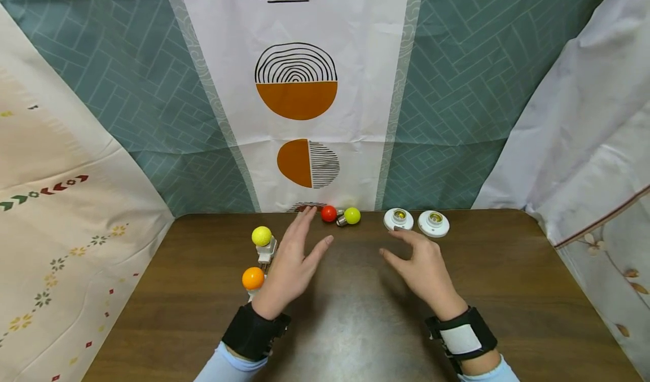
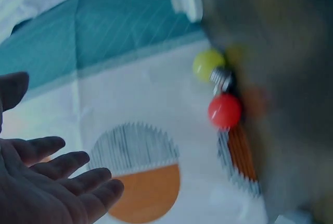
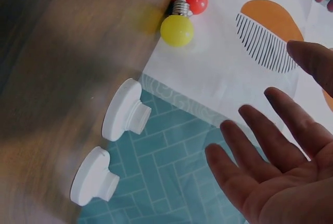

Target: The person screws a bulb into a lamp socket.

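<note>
Both hands hover over the brown table with nothing in them. My left hand (image 1: 291, 263) has its fingers extended and thumb apart, just right of a yellow bulb (image 1: 261, 236) in a white plug-in holder (image 1: 266, 251) and an orange bulb (image 1: 253, 278) whose base is partly hidden by the wrist. My right hand (image 1: 424, 263) reaches forward, fingers relaxed and spread, its fingertips overlapping the near side of a round white lamp socket (image 1: 398, 219) in the head view. A second such socket (image 1: 434, 224) stands to its right. A red bulb (image 3: 194, 0) and a yellow-green bulb (image 3: 177, 30) lie together at the back edge.
The table (image 1: 350, 325) is dark wood with a straight back edge. Behind it hangs a teal and white patterned cloth (image 1: 315, 105); pale cloths (image 1: 66, 201) close in on the left and right sides. Each wrist wears a black strap (image 1: 254, 332).
</note>
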Tool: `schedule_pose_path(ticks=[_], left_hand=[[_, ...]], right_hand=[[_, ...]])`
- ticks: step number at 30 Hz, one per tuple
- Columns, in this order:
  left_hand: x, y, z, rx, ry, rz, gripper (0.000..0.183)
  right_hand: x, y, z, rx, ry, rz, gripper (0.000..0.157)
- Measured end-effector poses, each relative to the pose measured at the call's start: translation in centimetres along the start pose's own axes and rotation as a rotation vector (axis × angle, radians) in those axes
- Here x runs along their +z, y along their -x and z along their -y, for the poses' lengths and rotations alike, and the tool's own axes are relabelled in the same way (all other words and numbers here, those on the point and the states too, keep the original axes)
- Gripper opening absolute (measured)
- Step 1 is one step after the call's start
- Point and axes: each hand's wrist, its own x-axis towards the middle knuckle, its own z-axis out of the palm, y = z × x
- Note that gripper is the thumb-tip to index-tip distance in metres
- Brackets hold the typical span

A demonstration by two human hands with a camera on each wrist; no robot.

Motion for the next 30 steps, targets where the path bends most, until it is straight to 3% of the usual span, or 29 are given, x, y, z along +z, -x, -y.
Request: schedule_pose_path(ticks=[6, 12, 21, 25, 30], left_hand=[[3.0, 0.4, 0.4, -0.085, 0.028, 0.040, 0.068], [4.7, 0.9, 1.6, -0.162, -0.023, 0.094, 0.075], [5.1, 0.9, 2.3, -0.204, -0.063, 0.103, 0.077], [5.2, 0.8, 2.2, -0.197, -0.087, 0.099, 0.076], [5.5, 0.8, 1.7, -0.161, -0.155, 0.141, 0.080]], right_hand=[[0.2, -0.1, -0.6, 0.001, 0.005, -0.003, 0.048], [0.0, -0.6, -2.0, -0.007, 0.019, -0.002, 0.046], [-1.9, -2.6, -5.2, 0.045, 0.066, -0.053, 0.049], [-2.8, -3.4, -7.0, 0.114, 0.108, -0.087, 0.059], [-3.0, -3.8, -8.6, 0.157, 0.152, -0.079, 0.076]])
